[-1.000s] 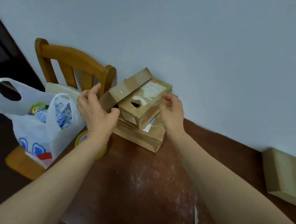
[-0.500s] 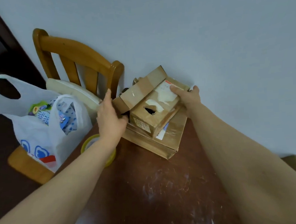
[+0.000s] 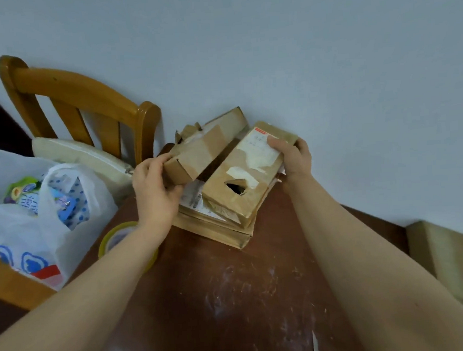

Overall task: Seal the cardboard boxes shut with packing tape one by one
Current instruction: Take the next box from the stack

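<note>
Our bare left hand [image 3: 155,192] and bare right hand [image 3: 293,159] run back from the grip into two long, unclothed forearms [image 3: 91,300].

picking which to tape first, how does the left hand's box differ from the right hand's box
The left-hand box is narrower, with ragged flaps at its far end; the right-hand box is wider, with a torn hole and white label scraps on top. The left hand grips a near end, the right hand a far end. Both are brown cardboard.
</note>
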A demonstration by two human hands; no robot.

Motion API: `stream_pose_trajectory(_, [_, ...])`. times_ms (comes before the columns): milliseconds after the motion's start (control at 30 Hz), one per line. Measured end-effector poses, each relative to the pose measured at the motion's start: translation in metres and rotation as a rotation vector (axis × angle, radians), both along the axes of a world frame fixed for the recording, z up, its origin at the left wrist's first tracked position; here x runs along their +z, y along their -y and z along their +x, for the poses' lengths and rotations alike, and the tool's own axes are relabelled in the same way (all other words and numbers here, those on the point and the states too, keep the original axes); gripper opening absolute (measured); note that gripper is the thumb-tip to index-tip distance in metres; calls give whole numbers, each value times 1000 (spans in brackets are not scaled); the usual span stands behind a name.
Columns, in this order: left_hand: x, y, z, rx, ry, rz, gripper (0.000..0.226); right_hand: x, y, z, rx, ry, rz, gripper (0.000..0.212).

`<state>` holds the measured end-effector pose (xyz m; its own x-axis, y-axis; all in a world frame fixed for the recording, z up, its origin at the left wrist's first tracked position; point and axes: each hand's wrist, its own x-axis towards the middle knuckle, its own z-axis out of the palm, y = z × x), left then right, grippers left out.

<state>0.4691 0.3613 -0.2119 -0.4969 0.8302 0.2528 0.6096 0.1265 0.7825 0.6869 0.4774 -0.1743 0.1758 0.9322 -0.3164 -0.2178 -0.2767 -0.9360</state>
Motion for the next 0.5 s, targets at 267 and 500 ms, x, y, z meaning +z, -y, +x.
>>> stream_pose_trajectory(267, [-9, 7, 20, -127, -171, -227, 68, -11, 55, 70, -151, -47, -89, 46])
stream_pose_trajectory(500, [7, 82, 93, -392, 54, 41, 65, -37, 111, 107, -263, -52, -121, 49])
